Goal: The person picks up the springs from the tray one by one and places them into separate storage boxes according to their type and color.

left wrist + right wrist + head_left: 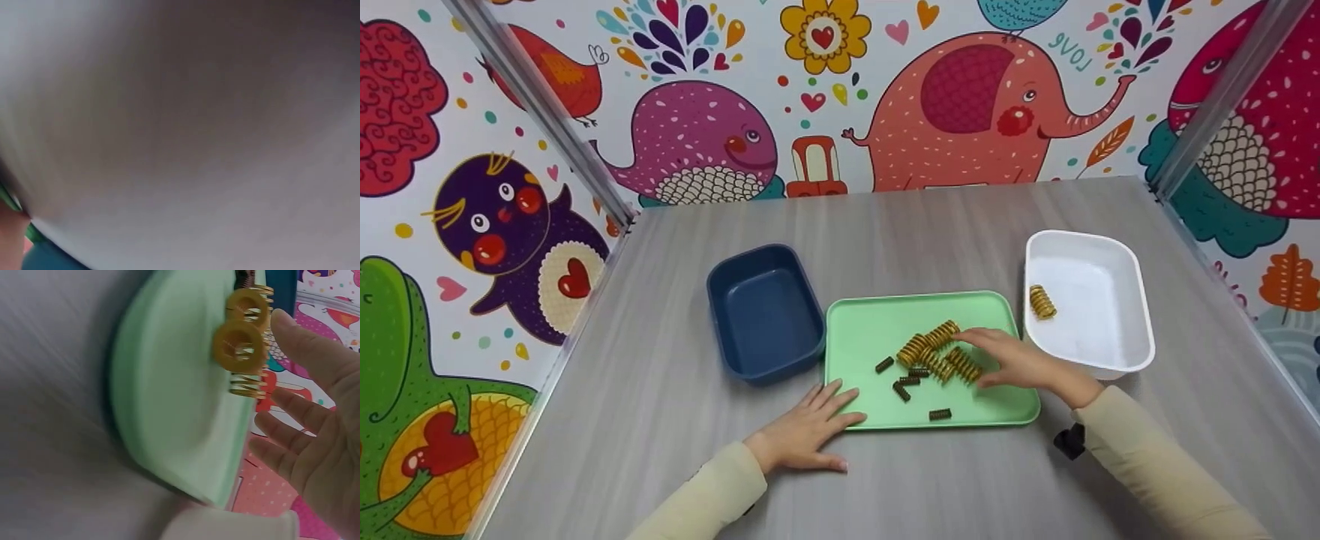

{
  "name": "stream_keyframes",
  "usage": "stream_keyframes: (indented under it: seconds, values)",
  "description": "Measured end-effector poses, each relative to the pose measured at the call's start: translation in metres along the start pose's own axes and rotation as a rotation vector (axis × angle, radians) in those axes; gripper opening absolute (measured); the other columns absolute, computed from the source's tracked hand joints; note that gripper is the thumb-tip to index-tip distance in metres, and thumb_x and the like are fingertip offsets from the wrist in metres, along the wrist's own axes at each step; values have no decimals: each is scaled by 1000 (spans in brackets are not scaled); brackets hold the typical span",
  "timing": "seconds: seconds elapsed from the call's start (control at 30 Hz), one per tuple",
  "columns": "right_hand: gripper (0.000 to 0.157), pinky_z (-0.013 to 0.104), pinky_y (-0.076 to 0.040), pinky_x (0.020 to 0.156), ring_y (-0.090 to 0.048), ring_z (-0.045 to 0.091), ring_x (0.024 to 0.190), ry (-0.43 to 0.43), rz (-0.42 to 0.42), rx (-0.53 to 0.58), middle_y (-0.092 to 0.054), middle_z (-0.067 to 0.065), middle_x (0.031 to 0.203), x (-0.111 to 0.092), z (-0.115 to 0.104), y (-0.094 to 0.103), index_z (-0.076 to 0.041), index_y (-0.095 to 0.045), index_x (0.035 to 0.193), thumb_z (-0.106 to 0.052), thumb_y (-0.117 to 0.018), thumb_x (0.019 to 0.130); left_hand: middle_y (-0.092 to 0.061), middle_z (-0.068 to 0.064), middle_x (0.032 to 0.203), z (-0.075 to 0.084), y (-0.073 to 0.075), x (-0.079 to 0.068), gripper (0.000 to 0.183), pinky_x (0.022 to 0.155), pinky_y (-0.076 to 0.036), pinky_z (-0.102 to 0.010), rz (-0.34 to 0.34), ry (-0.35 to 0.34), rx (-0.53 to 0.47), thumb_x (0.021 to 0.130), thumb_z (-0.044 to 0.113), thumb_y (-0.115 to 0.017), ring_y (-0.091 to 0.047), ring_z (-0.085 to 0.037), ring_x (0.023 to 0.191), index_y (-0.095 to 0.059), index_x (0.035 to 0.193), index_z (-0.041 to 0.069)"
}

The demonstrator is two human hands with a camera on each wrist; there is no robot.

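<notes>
Several gold coil springs [913,349] lie bunched on a green tray [855,319]. Smaller dark springs [940,414] are scattered on the tray in front of and left of them. My right hand [1012,360] reaches over the tray's right side, thumb and fingers spread apart beside the gold springs. In the right wrist view a gap shows between the fingers and the gold springs [239,346], and nothing is held. Flat at the tray's front left corner rests my left hand [806,435], fingers spread, fingertips on the rim. The left wrist view shows mostly blurred tabletop.
A dark blue bin [769,322] stands left of the tray. To the right is a white bin [1099,300] with one gold spring [1042,301] inside by its left wall. Patterned panels with metal posts border the grey wooden table [660,300].
</notes>
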State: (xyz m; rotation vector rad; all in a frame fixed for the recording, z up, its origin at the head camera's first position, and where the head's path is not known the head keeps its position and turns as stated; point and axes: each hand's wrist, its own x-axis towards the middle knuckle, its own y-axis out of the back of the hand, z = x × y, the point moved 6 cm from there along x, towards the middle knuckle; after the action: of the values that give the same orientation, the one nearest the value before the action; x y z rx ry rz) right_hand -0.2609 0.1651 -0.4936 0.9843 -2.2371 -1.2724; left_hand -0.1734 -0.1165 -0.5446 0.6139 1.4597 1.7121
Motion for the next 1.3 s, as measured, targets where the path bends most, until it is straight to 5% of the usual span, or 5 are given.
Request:
stream_keyframes:
  seconds: [0.47, 0.83, 1.1, 1.3]
  values:
    - [73, 54, -36, 95, -37, 39, 120, -10, 15, 31, -49, 14, 130, 12, 20, -19, -4, -43, 134, -16, -77, 71, -12, -9, 153, -3, 3, 0, 71, 108, -15, -55, 8, 2, 6, 85, 62, -43, -4, -34, 140, -28, 144, 24]
    - [79, 62, -25, 100, -21, 45, 131, -6, 4, 140, -36, 23, 140, 14, 27, -22, -4, -41, 135, -27, -78, 69, -14, -9, 153, -1, 4, 0, 71, 107, -17, -55, 16, -2, -11, 85, 60, -47, -6, -35, 139, -30, 143, 24]
    - [76, 64, -23, 98, -19, 49, 129, 65, 46, 211, -40, 21, 136, 12, 34, -28, 2, -46, 128, -30, -79, 68, -14, -10, 153, 0, 1, 1, 72, 107, -17, -56, 18, -12, -6, 85, 61, -45, -7, -36, 139, -29, 144, 24]
    - [77, 67, -18, 99, -17, 51, 129, 96, 67, 163, -35, 23, 139, 11, 32, -32, 3, -45, 128, -31, -79, 68, -15, -10, 152, 0, 0, 1, 72, 106, -18, -57, 30, -24, 2, 85, 62, -44, -8, -37, 139, -28, 144, 24]
